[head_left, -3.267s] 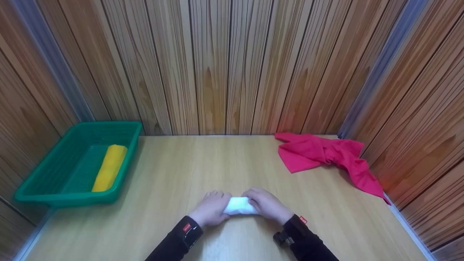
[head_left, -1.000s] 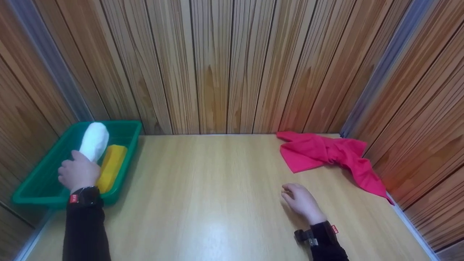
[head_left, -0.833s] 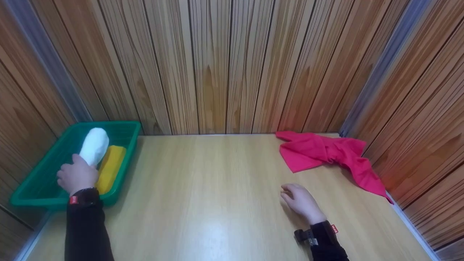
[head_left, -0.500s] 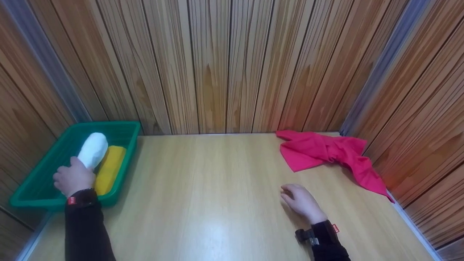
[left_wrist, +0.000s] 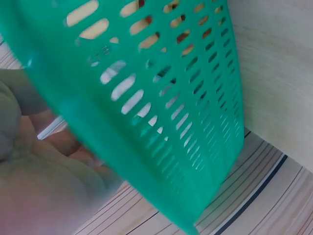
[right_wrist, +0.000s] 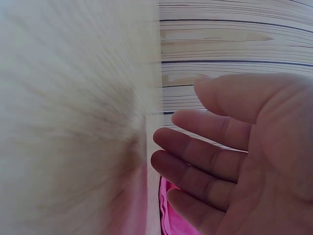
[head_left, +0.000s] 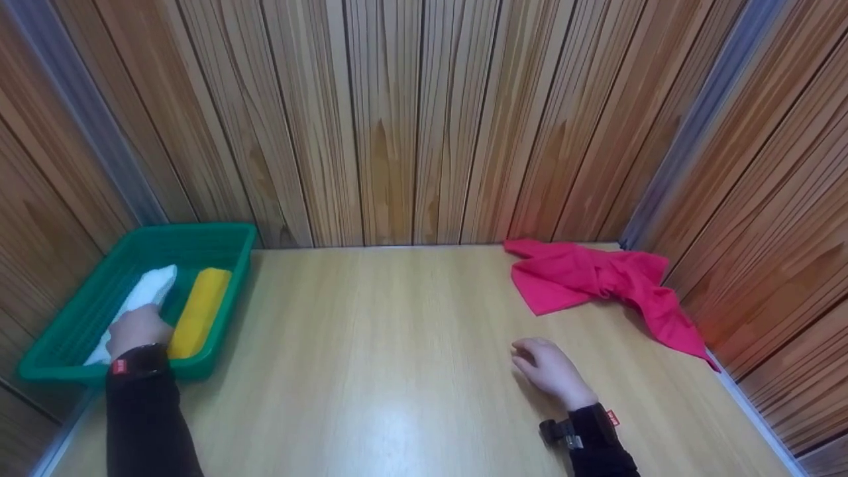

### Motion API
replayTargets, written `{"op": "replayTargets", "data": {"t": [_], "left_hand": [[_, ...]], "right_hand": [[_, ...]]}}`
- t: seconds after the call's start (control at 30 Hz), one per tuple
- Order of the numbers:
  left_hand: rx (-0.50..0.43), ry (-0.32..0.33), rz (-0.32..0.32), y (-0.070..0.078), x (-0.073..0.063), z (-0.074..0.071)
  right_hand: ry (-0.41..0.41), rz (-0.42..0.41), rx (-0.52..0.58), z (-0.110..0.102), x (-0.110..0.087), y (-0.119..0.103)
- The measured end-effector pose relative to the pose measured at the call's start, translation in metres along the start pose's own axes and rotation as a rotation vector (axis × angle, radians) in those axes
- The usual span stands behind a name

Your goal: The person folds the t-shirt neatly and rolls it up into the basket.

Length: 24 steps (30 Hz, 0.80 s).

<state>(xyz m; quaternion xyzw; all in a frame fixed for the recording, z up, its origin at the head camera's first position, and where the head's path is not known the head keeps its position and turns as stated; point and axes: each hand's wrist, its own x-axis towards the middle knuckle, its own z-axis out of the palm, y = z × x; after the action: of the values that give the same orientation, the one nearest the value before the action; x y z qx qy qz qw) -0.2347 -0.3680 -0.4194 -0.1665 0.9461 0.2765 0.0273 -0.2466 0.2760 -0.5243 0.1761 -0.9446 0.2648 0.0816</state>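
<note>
At the far left of the head view, my left hand (head_left: 138, 329) reaches into a green plastic basket (head_left: 242, 265). It grips a white rolled cloth (head_left: 154, 286) that lies slantwise along the basket's left part. In the left wrist view, the slotted basket wall hides part of the fingers and most of the white roll. A yellow rolled cloth (head_left: 201, 311) lies to the right of the white one, apart from it. My right hand (head_left: 551, 371) holds nothing and rests at the table's right, its fingers loosely bent, as the right wrist view also shows.
A crumpled, twisted red-pink cloth (head_left: 589, 271) lies at the back right of the wooden table (head_left: 384, 344). Wood-patterned walls (head_left: 391, 119) enclose the table at the back and both sides.
The white roll went from both hands at the table's middle to the basket, carried by the left hand. Raised at its far end half a second ago, it now lies lower. The right hand moved right, then stayed.
</note>
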Motion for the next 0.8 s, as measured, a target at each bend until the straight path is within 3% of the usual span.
{"op": "replayTargets", "data": {"t": [0.23, 0.37, 0.67, 0.8], "left_hand": [[0.018, -0.076, -0.041, -0.011, 0.006, -0.002], [0.004, -0.072, -0.021, -0.007, 0.004, -0.004], [0.044, -0.028, 0.074, 0.039, 0.003, -0.015], [0.054, 0.013, 0.131, 0.062, 0.003, -0.011]], "right_hand": [[0.006, -0.041, -0.016, 0.001, 0.003, -0.001], [0.008, -0.039, -0.015, 0.001, 0.005, -0.002], [-0.014, 0.025, -0.011, -0.012, 0.007, -0.009], [-0.015, 0.032, -0.019, -0.025, 0.013, -0.016]]}}
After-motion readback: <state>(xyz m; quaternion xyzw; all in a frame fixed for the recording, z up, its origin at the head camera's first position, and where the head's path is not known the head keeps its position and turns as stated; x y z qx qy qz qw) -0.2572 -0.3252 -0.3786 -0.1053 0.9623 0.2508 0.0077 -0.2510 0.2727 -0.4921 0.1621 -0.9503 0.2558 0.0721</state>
